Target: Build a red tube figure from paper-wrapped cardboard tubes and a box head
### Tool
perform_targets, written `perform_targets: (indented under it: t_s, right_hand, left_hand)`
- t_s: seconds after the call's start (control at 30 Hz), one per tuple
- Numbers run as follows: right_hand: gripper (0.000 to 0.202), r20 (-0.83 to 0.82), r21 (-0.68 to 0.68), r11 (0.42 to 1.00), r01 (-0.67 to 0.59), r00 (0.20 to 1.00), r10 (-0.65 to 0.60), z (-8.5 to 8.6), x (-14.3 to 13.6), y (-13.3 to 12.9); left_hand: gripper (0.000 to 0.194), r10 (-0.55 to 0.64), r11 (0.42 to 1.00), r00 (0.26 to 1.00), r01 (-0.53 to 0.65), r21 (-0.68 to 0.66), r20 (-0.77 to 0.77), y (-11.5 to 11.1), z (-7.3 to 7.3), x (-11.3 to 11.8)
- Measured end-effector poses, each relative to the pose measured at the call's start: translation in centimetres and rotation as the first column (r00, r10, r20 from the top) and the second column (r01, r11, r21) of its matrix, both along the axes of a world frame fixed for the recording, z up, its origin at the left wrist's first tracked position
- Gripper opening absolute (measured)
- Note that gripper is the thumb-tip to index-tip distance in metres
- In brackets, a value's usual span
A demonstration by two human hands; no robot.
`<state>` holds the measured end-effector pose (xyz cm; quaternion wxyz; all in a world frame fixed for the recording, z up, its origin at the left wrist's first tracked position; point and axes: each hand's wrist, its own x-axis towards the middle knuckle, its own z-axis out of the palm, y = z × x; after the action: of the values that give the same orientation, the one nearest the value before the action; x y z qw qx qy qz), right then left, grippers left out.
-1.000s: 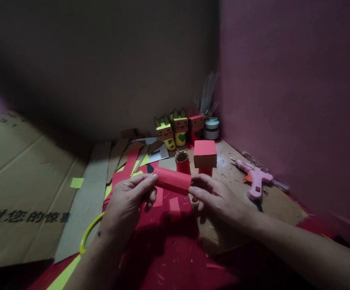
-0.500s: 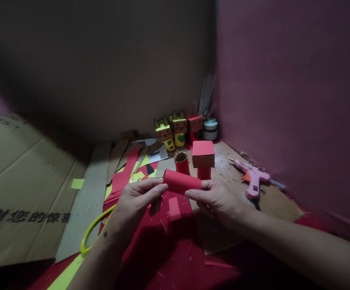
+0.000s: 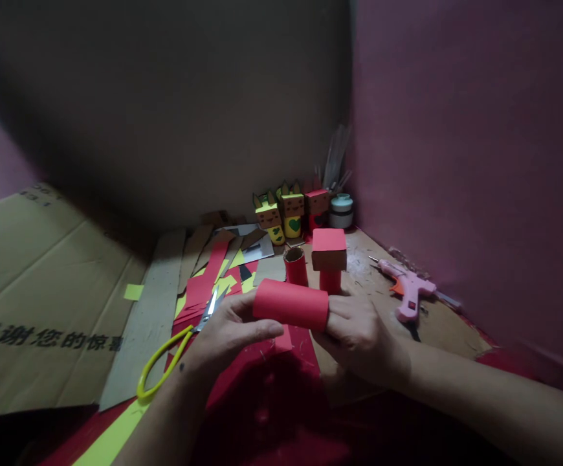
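A red paper-covered tube lies sideways between my hands. My left hand holds its left end, the thumb stretched below it and the other fingers partly hidden behind. At the right end, my right hand has bent fingers against the opening; some fingertips are hidden in or behind the tube. Just beyond stand a shorter red tube with an open top and a red tube topped by a cardboard box with a red lid. Under the tube a small red paper piece shows partly.
Yellow-handled scissors lie left, near paper and cardboard scraps. A pink glue gun rests at the right. Box-headed figures and a pale blue-and-white pot stand at the back. A large cardboard sheet is far left.
The red tube has come nearer and looks larger. My right hand has turned, its fingers now bent at the tube's end. My left thumb has moved off the tube's front to below it.
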<state>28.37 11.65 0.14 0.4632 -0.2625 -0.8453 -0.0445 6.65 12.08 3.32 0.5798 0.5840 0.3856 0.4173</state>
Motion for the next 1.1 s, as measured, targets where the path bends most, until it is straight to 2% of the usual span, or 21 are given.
perform_targets:
  t_s: [0.07,0.13,0.23,0.33,0.47,0.53,0.63,0.73,0.8,0.87,1.0,1.1]
  right_hand:
    - [0.029,0.077,0.095,0.995,0.0,0.997,-0.007,0.3,0.1,0.2]
    - [0.03,0.102,0.109,0.994,-0.016,0.995,0.005,0.4,0.1,0.2]
    - [0.022,-0.017,0.059,0.998,-0.033,0.999,0.034,0.1,0.0,-0.3]
    - [0.027,-0.161,-0.033,0.998,-0.045,0.986,0.039,-0.5,0.1,-0.9]
    - [0.018,-0.203,-0.145,0.986,-0.078,0.978,0.047,-1.1,0.4,-0.8]
    - [0.013,-0.187,-0.169,0.981,-0.097,0.98,0.065,-1.3,0.5,-0.4]
    - [0.011,-0.141,-0.172,0.977,-0.129,0.984,0.105,-1.6,0.5,0.1]
    - [0.015,-0.128,-0.209,0.965,-0.156,0.983,0.131,-1.7,0.6,0.4]
    - [0.024,-0.141,-0.274,0.947,-0.17,0.981,0.135,-1.6,0.6,0.5]
    - [0.03,-0.153,-0.364,0.913,-0.183,0.979,0.135,-1.5,0.7,0.6]
    - [0.024,-0.21,-0.535,0.811,-0.237,0.967,0.144,-1.3,0.8,0.7]
    - [0.022,-0.238,-0.572,0.782,-0.246,0.963,0.129,-1.4,0.7,0.8]
  left_hand:
    - [0.02,0.024,1.0,1.0,-0.024,0.017,0.012,0.1,-0.1,-0.2]
    - [0.017,0.064,0.998,0.998,-0.064,-0.007,0.015,0.1,0.0,-0.4]
    - [0.016,0.153,0.988,0.987,-0.151,-0.039,0.056,0.1,0.4,-0.6]
    - [0.016,0.21,0.977,0.967,-0.211,-0.007,0.143,0.3,0.8,-0.8]
    - [0.018,0.244,0.97,0.944,-0.235,-0.068,0.224,0.7,1.0,-1.0]
    - [0.015,0.327,0.945,0.884,-0.312,-0.1,0.335,0.8,1.0,-1.1]
    - [0.009,0.421,0.893,0.736,-0.437,-0.103,0.529,1.2,1.4,-1.2]
    - [0.014,0.47,0.875,0.693,-0.447,-0.185,0.547,1.5,2.0,-1.0]
    - [0.015,0.496,0.867,0.708,-0.436,-0.241,0.503,1.5,2.1,-0.9]
    - [0.014,0.491,0.87,0.735,-0.436,-0.229,0.468,1.3,2.0,-0.9]
    - [0.018,0.434,0.901,0.841,-0.395,-0.182,0.324,1.0,1.2,-1.1]
    - [0.023,0.404,0.913,0.87,-0.36,-0.194,0.282,1.0,0.7,-1.1]
